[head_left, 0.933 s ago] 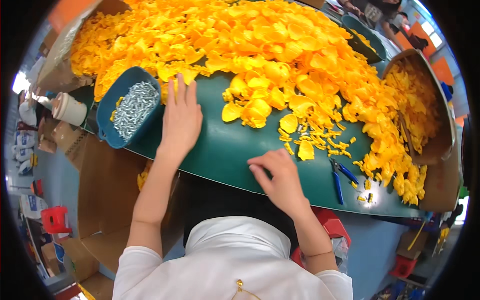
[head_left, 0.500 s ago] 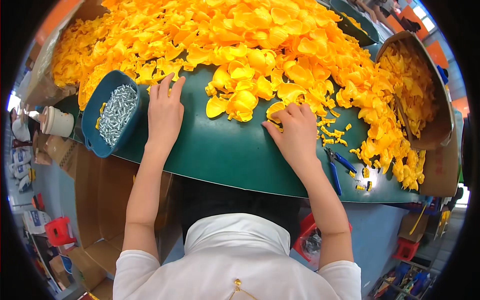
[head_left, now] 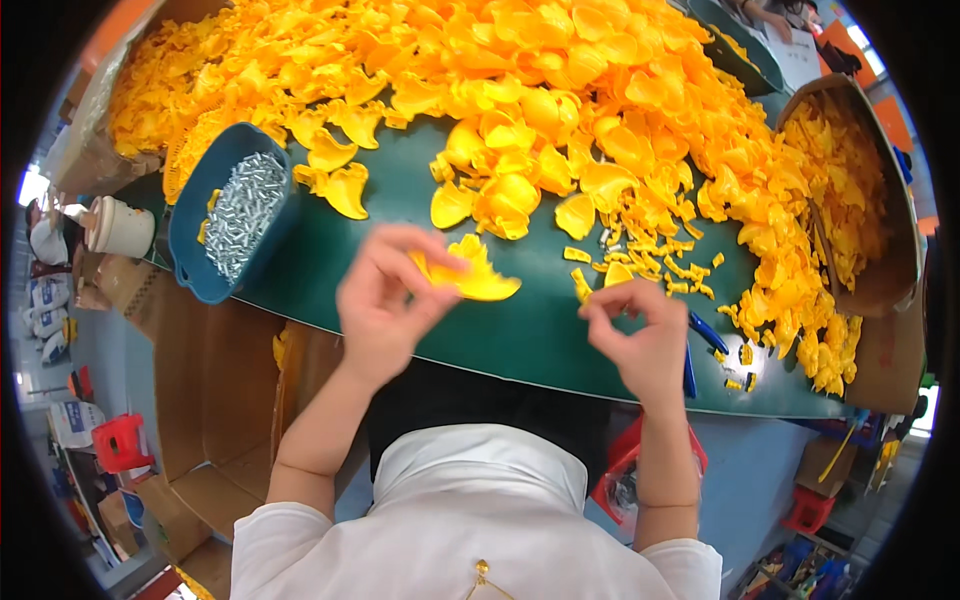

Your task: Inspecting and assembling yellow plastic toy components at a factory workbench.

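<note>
Over the near middle of the green table (head_left: 480, 345), my left hand (head_left: 385, 305) is closed in a pinch on a yellow curved plastic shell piece (head_left: 482, 277) with a pointed end. To its right, my right hand (head_left: 648, 340) is also pinched, with a small narrow yellow plastic piece (head_left: 581, 286) at its fingertips. A heap of yellow plastic shells (head_left: 560, 60) covers the far part of the table, and several small yellow bits (head_left: 650, 265) lie scattered just beyond my right hand. Blue-handled cutters (head_left: 708, 332) lie beside that hand, partly hidden by it.
At the left, a blue scoop-shaped tray (head_left: 186, 265) holds metal pins (head_left: 240, 215), with a white tub (head_left: 122, 228) outside it. A cardboard box (head_left: 890, 285) of yellow parts leans at the right. An open carton (head_left: 195, 400) stands below the table edge.
My left hand has come nearer and to the right, now holding a yellow shell piece. My right hand has drawn back toward me and closed on a small yellow piece.
</note>
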The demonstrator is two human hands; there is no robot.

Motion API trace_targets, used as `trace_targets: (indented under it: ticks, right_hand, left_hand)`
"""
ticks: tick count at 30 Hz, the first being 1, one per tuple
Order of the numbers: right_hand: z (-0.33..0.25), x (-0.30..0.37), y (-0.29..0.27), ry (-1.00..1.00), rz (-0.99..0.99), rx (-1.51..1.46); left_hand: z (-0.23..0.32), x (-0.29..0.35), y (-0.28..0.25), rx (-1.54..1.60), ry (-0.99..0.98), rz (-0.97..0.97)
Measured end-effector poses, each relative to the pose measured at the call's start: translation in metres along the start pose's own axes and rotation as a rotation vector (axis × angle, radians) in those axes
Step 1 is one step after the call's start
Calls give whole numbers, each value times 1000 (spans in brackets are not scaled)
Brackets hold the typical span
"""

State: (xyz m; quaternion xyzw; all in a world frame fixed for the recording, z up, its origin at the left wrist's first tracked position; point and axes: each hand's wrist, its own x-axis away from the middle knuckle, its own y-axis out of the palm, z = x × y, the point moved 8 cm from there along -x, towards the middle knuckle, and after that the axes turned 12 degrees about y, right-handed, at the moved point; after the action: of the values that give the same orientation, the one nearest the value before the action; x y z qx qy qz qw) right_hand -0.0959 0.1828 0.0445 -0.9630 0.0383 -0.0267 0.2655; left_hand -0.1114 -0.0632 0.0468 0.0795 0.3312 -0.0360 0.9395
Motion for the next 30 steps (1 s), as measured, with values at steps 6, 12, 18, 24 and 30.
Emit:
trace_targets:
  ticks: [6,12,18,24,30]
  right_hand:
    - [11,36,10,-176,198,230]
    - [13,39,14,-259,293,294]
    - [0,37,17,-251,221,129]
    - [-5,33,34,-232,144,179]
    - [-16,27,30,-281,109,282]
  left_hand:
    - [3,54,66,-412,261,-590]
    - [8,43,80,-756,327,-764]
    - [4,51,83,-776,326,-752]
    - [4,50,85,-806,337,-757]
    - [6,48,86,-820,331,-751]
